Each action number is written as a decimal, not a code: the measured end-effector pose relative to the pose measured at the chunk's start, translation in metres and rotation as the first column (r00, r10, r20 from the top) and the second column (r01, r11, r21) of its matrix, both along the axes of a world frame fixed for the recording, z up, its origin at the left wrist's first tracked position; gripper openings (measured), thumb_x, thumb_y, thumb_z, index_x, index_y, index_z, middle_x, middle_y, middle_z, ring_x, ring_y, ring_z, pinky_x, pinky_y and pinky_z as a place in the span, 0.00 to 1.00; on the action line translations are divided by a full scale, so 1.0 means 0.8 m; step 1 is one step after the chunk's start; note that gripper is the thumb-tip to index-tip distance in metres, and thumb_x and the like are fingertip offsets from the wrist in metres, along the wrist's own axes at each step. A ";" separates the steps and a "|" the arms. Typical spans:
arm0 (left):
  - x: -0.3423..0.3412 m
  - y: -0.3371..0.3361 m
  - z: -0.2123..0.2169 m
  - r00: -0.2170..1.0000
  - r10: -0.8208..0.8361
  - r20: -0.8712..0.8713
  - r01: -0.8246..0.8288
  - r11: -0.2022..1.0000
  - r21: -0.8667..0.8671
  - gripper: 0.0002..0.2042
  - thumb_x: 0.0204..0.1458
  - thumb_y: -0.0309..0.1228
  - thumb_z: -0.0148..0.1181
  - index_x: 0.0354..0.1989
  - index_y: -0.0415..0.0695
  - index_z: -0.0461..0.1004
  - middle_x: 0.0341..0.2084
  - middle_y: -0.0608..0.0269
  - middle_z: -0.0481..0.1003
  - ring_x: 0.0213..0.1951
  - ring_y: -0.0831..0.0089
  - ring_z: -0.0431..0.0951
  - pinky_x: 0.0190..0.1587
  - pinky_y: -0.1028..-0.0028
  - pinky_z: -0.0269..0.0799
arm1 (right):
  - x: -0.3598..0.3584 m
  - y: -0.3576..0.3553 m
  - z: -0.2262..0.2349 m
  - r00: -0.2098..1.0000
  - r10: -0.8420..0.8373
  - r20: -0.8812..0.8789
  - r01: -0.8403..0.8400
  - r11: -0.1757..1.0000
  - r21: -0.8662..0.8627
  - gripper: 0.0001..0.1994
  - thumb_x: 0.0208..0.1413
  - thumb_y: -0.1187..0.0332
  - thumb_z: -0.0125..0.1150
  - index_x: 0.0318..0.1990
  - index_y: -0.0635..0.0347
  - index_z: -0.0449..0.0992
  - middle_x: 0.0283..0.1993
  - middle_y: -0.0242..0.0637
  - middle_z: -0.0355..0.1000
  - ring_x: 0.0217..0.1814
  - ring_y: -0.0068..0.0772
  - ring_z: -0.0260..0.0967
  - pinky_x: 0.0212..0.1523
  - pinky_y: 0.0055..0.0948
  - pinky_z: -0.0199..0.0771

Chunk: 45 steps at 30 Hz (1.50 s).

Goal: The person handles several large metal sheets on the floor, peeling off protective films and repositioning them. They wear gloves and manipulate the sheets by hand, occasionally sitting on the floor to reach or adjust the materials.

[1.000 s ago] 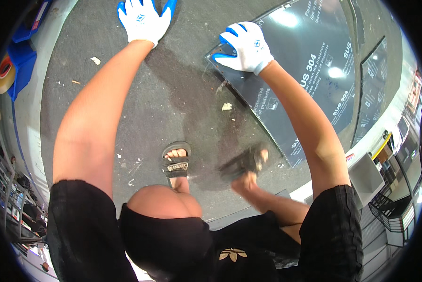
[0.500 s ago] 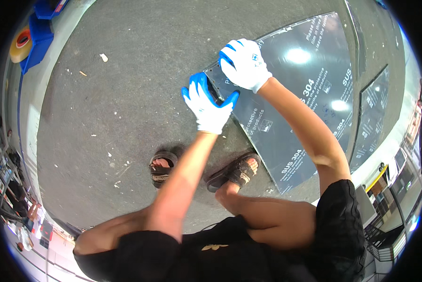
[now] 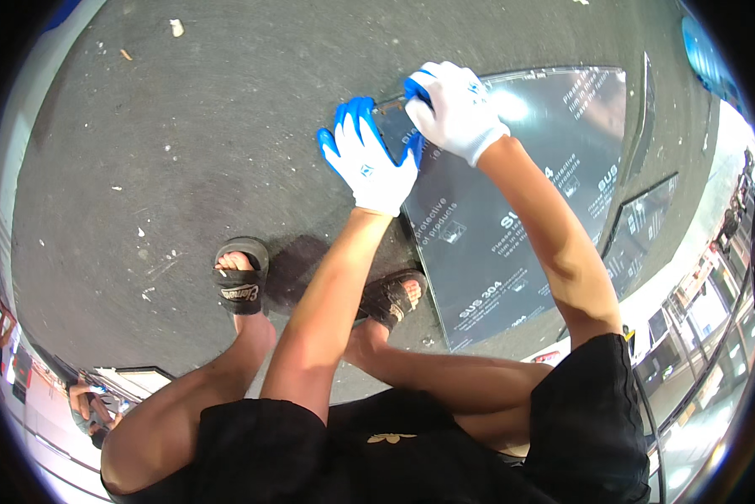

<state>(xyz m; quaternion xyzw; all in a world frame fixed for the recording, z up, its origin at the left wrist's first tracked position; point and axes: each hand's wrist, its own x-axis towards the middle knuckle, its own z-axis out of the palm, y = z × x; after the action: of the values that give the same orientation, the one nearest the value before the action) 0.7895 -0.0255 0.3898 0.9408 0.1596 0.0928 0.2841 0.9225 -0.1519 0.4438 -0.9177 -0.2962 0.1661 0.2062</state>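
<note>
A large dark metal panel [image 3: 478,218], covered in a printed protective film, lies on the floor ahead and to my right. At its far left corner, my left hand [image 3: 370,164], in a white glove with blue coating, straddles the side edge. Its fingers stretch out past the edge, and the thumb is spread over the panel. Beside it, my right hand [image 3: 457,109], gloved alike, is closed at the panel's far edge near the same corner. Whatever its curled fingers hold is hidden.
A smaller film-covered panel [image 3: 642,223] lies beyond the large one on the right, near a narrow dark strip [image 3: 648,109]. Blue material [image 3: 707,55] shows at the far right. My sandalled feet [image 3: 241,277] are close to the panel's left edge. Another person [image 3: 92,412] appears at lower left.
The view has shifted, so the panel's far edge sits lower and its near end further left. Both hands stay at the same corner. The left hand's fingers look straighter.
</note>
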 end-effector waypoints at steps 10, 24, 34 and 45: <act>-0.006 0.025 -0.009 0.999 -0.035 -0.032 0.031 0.990 -0.135 0.24 0.51 0.51 0.71 0.53 0.55 0.79 0.58 0.56 0.74 0.67 0.51 0.67 0.72 0.40 0.50 | -0.017 -0.018 -0.003 0.992 0.121 0.034 -0.123 0.989 0.086 0.33 0.44 0.38 0.75 0.46 0.58 0.80 0.47 0.45 0.73 0.51 0.53 0.72 0.53 0.49 0.72; 0.074 0.017 0.080 0.778 -0.440 -0.450 0.471 0.881 -0.047 0.38 0.42 0.53 0.80 0.58 0.45 0.73 0.51 0.54 0.73 0.56 0.51 0.73 0.63 0.49 0.66 | 0.019 -0.072 0.023 0.996 0.075 -0.040 -0.073 0.996 0.050 0.29 0.55 0.42 0.70 0.53 0.56 0.80 0.57 0.47 0.73 0.64 0.54 0.69 0.74 0.57 0.58; 0.083 -0.021 0.103 0.695 -0.349 -0.629 0.465 0.885 0.023 0.55 0.35 0.63 0.82 0.68 0.40 0.65 0.63 0.49 0.67 0.63 0.49 0.67 0.65 0.49 0.65 | 0.052 -0.070 0.007 0.917 -0.385 0.105 0.397 0.852 -0.340 0.47 0.60 0.36 0.63 0.81 0.53 0.58 0.86 0.54 0.46 0.87 0.64 0.41 0.84 0.62 0.36; 0.093 -0.020 0.096 0.672 -0.357 -0.649 0.500 0.865 0.043 0.48 0.43 0.65 0.75 0.65 0.43 0.69 0.59 0.54 0.69 0.62 0.55 0.70 0.63 0.53 0.66 | 0.054 -0.067 0.007 0.923 -0.378 0.068 0.382 0.882 -0.276 0.44 0.63 0.39 0.60 0.80 0.54 0.58 0.86 0.53 0.45 0.87 0.65 0.38 0.84 0.64 0.38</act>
<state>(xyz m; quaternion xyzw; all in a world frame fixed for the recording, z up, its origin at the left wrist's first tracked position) 0.8642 -0.0418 0.4664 0.9533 0.0064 -0.2749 0.1248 0.9661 -0.2056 0.4490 -0.9788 -0.0851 0.1577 0.0989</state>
